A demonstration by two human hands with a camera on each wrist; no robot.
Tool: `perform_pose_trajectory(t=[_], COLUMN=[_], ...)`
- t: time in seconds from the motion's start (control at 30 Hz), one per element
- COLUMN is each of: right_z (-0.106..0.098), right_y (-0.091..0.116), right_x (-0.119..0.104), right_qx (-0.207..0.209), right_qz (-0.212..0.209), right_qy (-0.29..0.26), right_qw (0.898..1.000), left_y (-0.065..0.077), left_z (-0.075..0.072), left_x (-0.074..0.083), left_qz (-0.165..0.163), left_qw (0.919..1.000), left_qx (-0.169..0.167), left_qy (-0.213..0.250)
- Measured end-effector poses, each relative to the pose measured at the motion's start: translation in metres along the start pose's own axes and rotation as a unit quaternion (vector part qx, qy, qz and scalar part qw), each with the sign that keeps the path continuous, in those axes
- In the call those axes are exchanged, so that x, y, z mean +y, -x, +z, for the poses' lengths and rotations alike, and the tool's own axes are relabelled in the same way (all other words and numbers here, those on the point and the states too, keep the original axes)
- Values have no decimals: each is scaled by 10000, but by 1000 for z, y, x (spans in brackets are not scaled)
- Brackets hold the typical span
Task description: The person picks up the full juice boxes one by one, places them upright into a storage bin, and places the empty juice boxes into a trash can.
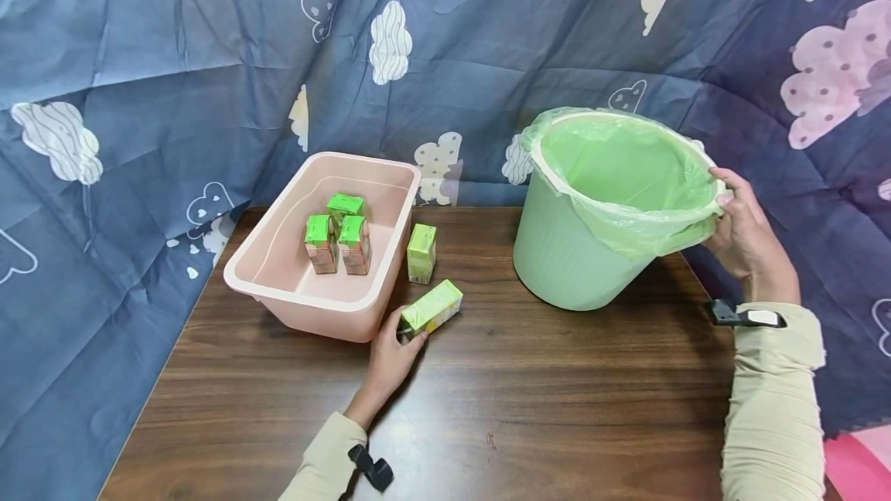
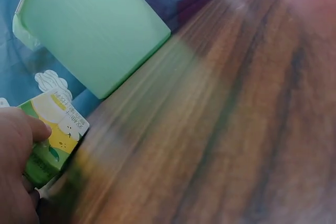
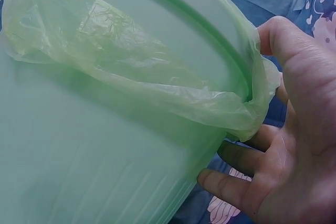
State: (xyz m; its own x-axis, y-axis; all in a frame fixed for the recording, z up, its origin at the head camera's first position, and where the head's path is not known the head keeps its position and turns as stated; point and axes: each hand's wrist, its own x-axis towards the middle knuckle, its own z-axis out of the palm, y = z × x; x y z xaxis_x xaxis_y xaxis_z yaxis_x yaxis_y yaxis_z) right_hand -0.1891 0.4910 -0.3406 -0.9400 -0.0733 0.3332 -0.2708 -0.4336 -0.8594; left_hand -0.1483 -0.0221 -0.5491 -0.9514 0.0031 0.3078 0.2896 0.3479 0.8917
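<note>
My left hand (image 1: 392,362) grips the near end of a light-green juice box (image 1: 433,306) that lies on its side on the table. In the left wrist view a thumb presses the yellow-and-green printed side of that juice box (image 2: 63,124). Just behind it a second light-green juice box (image 1: 421,255) stands upright beside the pink tub. My right hand (image 1: 752,242) holds the right rim of a green trash bin (image 1: 585,253) lined with a thin green bag (image 1: 619,153). The right wrist view has the thumb at the bagged rim and fingertips (image 3: 207,177) against the outer wall.
The pink tub (image 1: 306,300) stands at the left of the table, with three green-topped juice boxes (image 1: 353,242) upright in it. A blue cloud-print cloth (image 1: 473,45) hangs behind the brown wooden table (image 1: 529,393). Something pink (image 1: 859,466) shows at the lower right.
</note>
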Motion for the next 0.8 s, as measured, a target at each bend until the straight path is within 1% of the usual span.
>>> perform_pose_trajectory(t=[0.13, 0.23, 0.4, 0.57, 0.67, 0.8], right_z=[0, 1, 2, 1, 1, 1], right_y=[1, 1, 0, 0, 1, 1], right_x=[0, 0, 0, -1, -2, -2], right_qx=[14, 35, 59, 71, 77, 65], right_qz=[44, 63, 57, 61, 53, 50], right_qy=[-10, -19, -3, 16, -8, 3], right_qw=[10000, 10000, 10000, 10000, 10000, 10000], left_y=[1, 1, 2, 0, -3, -8], left_z=[-2, -5, -16, -30, -37, -47], left_x=[3, 10, 27, 46, 56, 72], left_qz=[-209, -304, -373, -370, -397, -337], left_qw=[9996, 9989, 9957, 9891, 9829, 9763], left_qx=[-77, -192, -540, -930, -1172, -1552], left_qy=[150, 298, 648, 1080, 1365, 1470])
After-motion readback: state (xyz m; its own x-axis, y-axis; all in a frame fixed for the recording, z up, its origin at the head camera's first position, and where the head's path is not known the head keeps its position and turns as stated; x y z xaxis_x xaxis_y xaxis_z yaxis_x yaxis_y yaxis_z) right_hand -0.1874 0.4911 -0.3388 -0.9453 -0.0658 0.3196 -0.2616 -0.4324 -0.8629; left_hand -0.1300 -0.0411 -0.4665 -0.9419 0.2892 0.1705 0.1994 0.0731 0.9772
